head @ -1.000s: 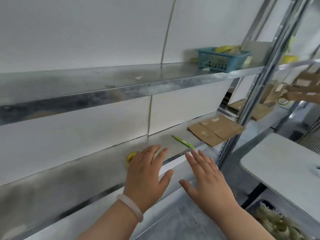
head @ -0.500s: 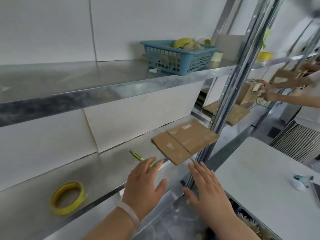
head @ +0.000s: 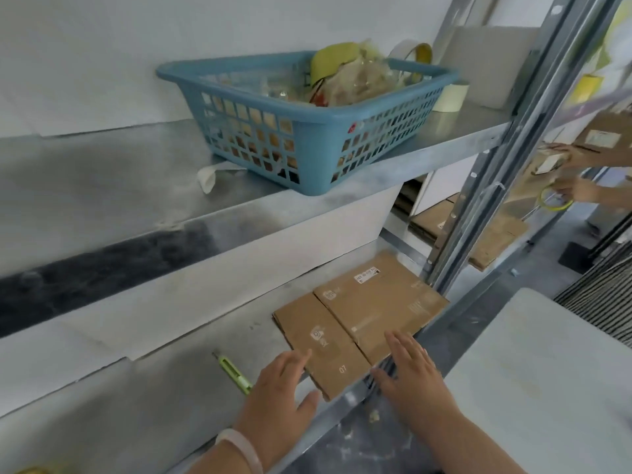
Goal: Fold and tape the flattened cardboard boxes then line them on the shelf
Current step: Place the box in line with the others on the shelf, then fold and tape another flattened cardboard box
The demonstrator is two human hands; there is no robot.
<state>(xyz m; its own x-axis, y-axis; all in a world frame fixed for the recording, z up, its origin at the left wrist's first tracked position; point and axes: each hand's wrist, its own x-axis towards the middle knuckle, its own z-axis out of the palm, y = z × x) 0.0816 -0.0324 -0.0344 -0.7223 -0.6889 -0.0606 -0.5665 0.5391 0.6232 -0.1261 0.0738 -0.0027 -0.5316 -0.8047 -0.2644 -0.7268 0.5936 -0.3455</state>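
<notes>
left hand (head: 280, 388) grip apart | right hand (head: 412, 374) grip apart | flattened boxes (head: 362, 316) edge covered

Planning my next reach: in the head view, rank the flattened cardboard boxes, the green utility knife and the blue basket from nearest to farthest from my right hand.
1. Flattened cardboard boxes: on the lower shelf, at the right hand's fingertips.
2. Green utility knife: same shelf, off to the left, beyond the left hand.
3. Blue basket: up on the upper shelf.

Open shelf surface (head: 143, 398) left of the flattened boxes (head: 362, 323); a green cutter (head: 235, 371) lies there.
</notes>
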